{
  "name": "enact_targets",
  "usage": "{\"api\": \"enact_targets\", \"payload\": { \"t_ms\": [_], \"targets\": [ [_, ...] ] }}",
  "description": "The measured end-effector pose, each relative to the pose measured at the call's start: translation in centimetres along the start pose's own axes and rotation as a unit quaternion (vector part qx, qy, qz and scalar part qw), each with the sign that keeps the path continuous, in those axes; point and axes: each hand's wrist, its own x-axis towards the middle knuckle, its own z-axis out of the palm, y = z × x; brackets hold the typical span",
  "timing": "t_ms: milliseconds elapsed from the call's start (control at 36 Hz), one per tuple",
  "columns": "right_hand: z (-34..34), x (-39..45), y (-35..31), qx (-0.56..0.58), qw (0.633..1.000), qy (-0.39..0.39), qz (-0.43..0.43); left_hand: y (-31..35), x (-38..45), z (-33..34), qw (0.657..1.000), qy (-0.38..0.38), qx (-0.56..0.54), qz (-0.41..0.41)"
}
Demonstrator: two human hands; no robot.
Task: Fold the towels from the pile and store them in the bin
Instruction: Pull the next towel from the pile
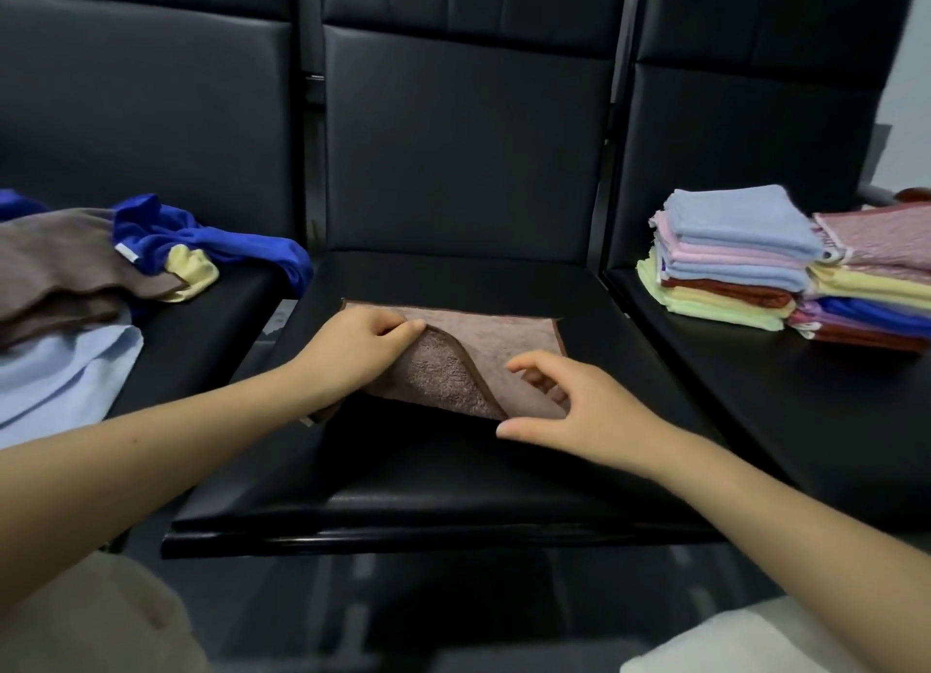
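brown towel [509, 337]: dusty pinkish-brown, darker brown edging
seats [453, 491]: glossy black
unfolded pile [101, 279]: taupe brown, royal blue, pale yellow, light blue
left folded stack [730, 264]: light blue on top, then pink, light blue, rust red, pale yellow, light green
right folded stack [871, 289]: pink top with faint stripes, pale yellow, royal blue, purple, rust red

Bare forearms, no sleeves, pale trousers [90, 617] at knees
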Motion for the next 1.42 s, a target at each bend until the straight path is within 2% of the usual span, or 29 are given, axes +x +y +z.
{"api": "enact_targets", "payload": {
  "t_ms": [83,194,278,444,750,917,1000,1083,1167,1222,1417],
  "targets": [
    [1.0,0.0,-0.5,-0.113,0.994,0.007,0.000,0.1,-0.1,0.2,1.000,0.024,-0.001,0.000],
    [2.6,0.5,-0.3,-0.182,0.981,0.060,-0.008,0.0,-0.2,0.5,1.000,0.019,0.001,0.014],
    [2.5,0.8,-0.1,-0.187,0.977,0.103,-0.022,0.2,-0.1,0.3,1.000,0.000,0.007,0.024],
    [1.4,1.2,-0.3,-0.159,0.971,0.180,-0.016,-0.2,0.3,-0.6,1.000,0.020,0.005,0.020],
    [1.9,2.3,-0.5,-0.148,0.968,0.194,-0.058,0.7,-0.4,0.0,0.996,-0.038,0.006,0.085],
    [0.2,2.3,1.9,-0.186,0.975,0.119,-0.007,-1.3,0.5,-2.6,0.968,-0.036,0.172,0.179],
    [-0.8,2.0,3.1,-0.140,0.984,0.110,0.029,-2.6,0.8,-4.0,0.969,-0.037,0.186,0.161],
    [-1.6,1.7,3.7,0.006,0.992,0.106,0.066,-3.4,0.8,-4.9,0.985,-0.048,0.131,0.097],
    [-2.0,1.1,3.7,0.177,0.974,0.089,0.105,-4.0,0.7,-5.0,0.997,-0.074,0.013,0.019],
    [-2.2,0.7,3.6,0.249,0.955,0.065,0.148,-4.4,0.5,-4.6,0.996,-0.087,-0.034,-0.008],
    [-2.3,1.1,3.8,0.228,0.959,0.038,0.164,-5.1,0.8,-3.2,0.990,-0.112,0.087,-0.019]
  ]
}}
